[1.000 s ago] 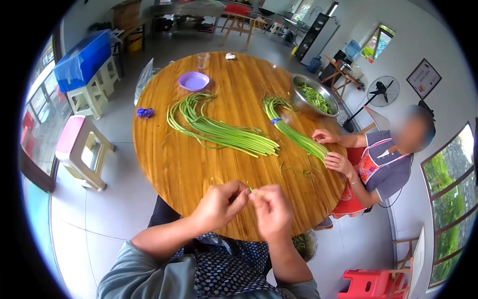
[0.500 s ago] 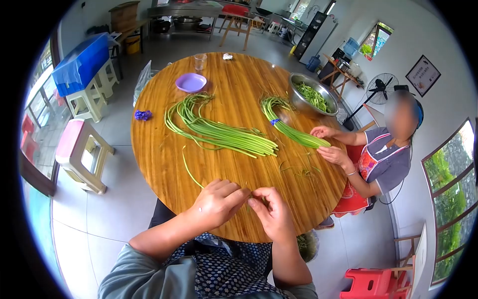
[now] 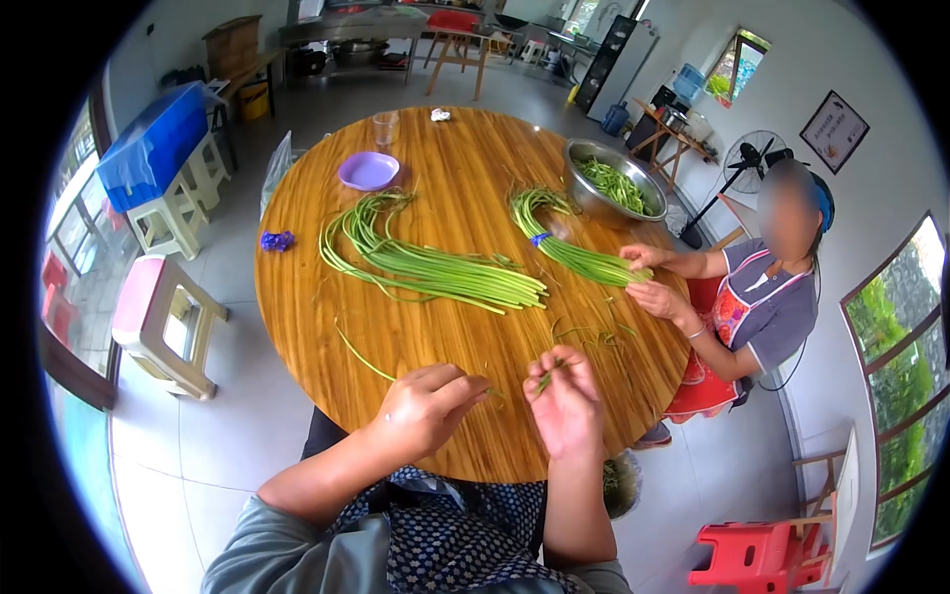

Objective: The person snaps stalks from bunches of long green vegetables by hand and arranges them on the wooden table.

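Observation:
My left hand (image 3: 427,408) is closed around a thin green stem (image 3: 362,358), whose long end sticks out to the left over the wooden table (image 3: 307,327). To its right, my right hand (image 3: 566,396) pinches a small green scrap between thumb and fingers. A loose bundle of long green stems (image 3: 435,269) lies beyond my hands. Farther right is a second bundle (image 3: 584,259) with a blue tie (image 3: 539,239) round it. A person at the right touches its cut ends with both hands (image 3: 658,287). Small green bits lie between that bundle and my right hand.
A steel bowl (image 3: 594,203) of cut greens stands at the table's back right. At the back left are a purple dish (image 3: 369,171), a clear cup (image 3: 386,127) and a crumpled purple thing (image 3: 277,241). A pink-topped stool (image 3: 170,317) stands left of the table.
My hands have moved apart, the right one rightward with a green scrap. The stem held in my left hand, unseen in the oldest frame, now extends leftward. The other person's hands have shifted slightly.

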`<state>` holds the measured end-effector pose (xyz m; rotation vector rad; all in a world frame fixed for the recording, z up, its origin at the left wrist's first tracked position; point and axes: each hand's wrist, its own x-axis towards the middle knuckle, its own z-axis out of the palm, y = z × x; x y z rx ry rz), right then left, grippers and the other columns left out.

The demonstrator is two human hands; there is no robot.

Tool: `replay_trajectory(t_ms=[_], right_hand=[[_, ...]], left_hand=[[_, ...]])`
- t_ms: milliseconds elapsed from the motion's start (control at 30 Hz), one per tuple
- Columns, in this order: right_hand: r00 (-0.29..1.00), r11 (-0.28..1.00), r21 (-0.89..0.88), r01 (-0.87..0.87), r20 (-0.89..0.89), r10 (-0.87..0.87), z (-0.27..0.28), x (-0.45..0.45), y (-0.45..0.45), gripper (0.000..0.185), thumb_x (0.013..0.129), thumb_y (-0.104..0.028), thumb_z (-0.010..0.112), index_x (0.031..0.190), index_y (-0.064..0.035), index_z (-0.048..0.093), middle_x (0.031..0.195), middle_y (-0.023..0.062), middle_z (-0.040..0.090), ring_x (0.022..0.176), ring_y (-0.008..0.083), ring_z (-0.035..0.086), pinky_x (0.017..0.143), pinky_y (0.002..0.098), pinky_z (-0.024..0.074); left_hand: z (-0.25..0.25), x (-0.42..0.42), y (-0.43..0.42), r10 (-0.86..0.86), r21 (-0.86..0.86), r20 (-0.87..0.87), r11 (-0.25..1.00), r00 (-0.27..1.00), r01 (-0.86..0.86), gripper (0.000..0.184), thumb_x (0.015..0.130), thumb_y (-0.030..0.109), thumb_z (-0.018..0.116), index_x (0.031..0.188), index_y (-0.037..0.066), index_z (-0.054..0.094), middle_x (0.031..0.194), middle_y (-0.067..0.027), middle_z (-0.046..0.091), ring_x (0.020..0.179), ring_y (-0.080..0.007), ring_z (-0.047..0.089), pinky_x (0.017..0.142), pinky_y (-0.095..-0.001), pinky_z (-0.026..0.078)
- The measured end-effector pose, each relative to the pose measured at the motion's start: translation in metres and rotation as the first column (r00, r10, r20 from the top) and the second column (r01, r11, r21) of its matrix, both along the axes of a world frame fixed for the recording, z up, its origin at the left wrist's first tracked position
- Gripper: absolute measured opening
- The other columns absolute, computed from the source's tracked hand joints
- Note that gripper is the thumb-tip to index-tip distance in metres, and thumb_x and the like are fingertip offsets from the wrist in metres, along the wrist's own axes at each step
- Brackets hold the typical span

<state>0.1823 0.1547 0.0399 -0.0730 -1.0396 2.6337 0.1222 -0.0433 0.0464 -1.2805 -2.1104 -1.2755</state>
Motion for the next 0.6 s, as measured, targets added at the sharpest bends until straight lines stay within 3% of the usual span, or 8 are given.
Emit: replay_trajectory(t_ms=[67,167,233,333,400,433,500,600], right_hand=[[0.973,0.973,0.025,-0.228,0.021,0.228,-0.003,0.010,-0.005,0.013,0.096,-0.003,0.052,0.109,-0.0059,0.053,0.097,0.0074,0.051,0.077,0.0155,0.051,0.068,0.0284,0.0404],[0.974,0.974,0.094,-0.208,0.113,0.197,-0.001,0.017,-0.014,0.010,0.098,-0.007,0.053,0.108,-0.0063,0.052,0.092,0.0043,0.050,0.075,0.0112,0.048,0.066,0.0255,0.0386],[0.969,0.910,0.337,-0.240,0.145,0.202,0.003,0.020,-0.015,0.008,0.099,-0.010,0.056,0.106,-0.0063,0.053,0.085,-0.0003,0.049,0.072,0.0066,0.044,0.063,0.0214,0.0359],[0.968,0.878,0.409,-0.249,0.140,0.209,-0.003,0.021,-0.014,0.007,0.098,-0.010,0.058,0.102,-0.0056,0.054,0.080,-0.0037,0.049,0.069,0.0038,0.042,0.060,0.0188,0.0339],[0.975,0.906,0.362,-0.219,0.109,0.193,-0.009,0.021,-0.018,0.006,0.097,-0.009,0.060,0.101,-0.0057,0.056,0.081,-0.0045,0.050,0.069,0.0032,0.042,0.060,0.0184,0.0339],[0.975,0.918,0.330,-0.221,0.082,0.206,-0.012,0.022,-0.021,0.007,0.096,-0.009,0.061,0.101,-0.0061,0.057,0.082,-0.0044,0.050,0.069,0.0032,0.043,0.060,0.0185,0.0341],[0.975,0.934,0.282,-0.221,0.079,0.206,-0.021,0.024,-0.024,0.009,0.095,-0.010,0.063,0.102,-0.0070,0.058,0.083,-0.0043,0.051,0.070,0.0032,0.043,0.060,0.0188,0.0343],[0.981,0.896,0.401,-0.193,0.076,0.177,-0.018,0.026,-0.025,0.005,0.096,-0.009,0.061,0.099,-0.0063,0.058,0.085,-0.0041,0.051,0.075,0.0037,0.045,0.064,0.0189,0.0366]], left_hand=[[0.001,-0.001,0.003,-0.011,-0.002,-0.003,1.000,1.000,0.011,0.020,0.079,0.002,0.072,0.098,0.004,0.067,0.073,-0.0105,0.059,0.064,-0.0301,0.060,0.055,-0.0392,0.048],[0.003,-0.002,0.005,-0.026,-0.011,-0.014,1.000,1.000,0.025,0.020,0.079,0.002,0.071,0.098,0.004,0.068,0.073,-0.0107,0.058,0.064,-0.0303,0.060,0.055,-0.0394,0.048],[0.003,-0.003,0.007,-0.038,-0.019,-0.022,0.999,0.999,0.038,0.020,0.079,0.002,0.071,0.098,0.004,0.068,0.072,-0.0108,0.058,0.064,-0.0304,0.060,0.055,-0.0397,0.048],[0.003,-0.001,0.009,-0.058,-0.025,-0.016,0.998,0.998,0.057,0.019,0.080,0.001,0.071,0.098,0.003,0.068,0.073,-0.0118,0.059,0.065,-0.0305,0.060,0.057,-0.0389,0.049],[0.008,0.004,0.011,-0.128,0.043,0.158,0.992,0.979,0.122,0.015,0.082,-0.001,0.069,0.097,0.002,0.067,0.075,-0.0122,0.060,0.066,-0.0298,0.061,0.059,-0.0379,0.049],[0.008,0.006,0.011,-0.141,0.043,0.153,0.990,0.978,0.136,0.015,0.082,-0.001,0.069,0.097,0.002,0.067,0.075,-0.0122,0.060,0.066,-0.0298,0.061,0.059,-0.0379,0.049],[0.007,0.008,0.017,-0.213,0.208,0.260,0.965,0.942,0.161,0.010,0.085,-0.002,0.067,0.095,0.001,0.066,0.078,-0.0119,0.062,0.071,-0.0269,0.062,0.063,-0.0351,0.049],[0.008,0.007,0.020,-0.244,0.254,0.268,0.951,0.932,0.176,0.007,0.090,-0.001,0.063,0.096,0.001,0.063,0.083,-0.0102,0.062,0.075,-0.0222,0.061,0.066,-0.0329,0.048]])
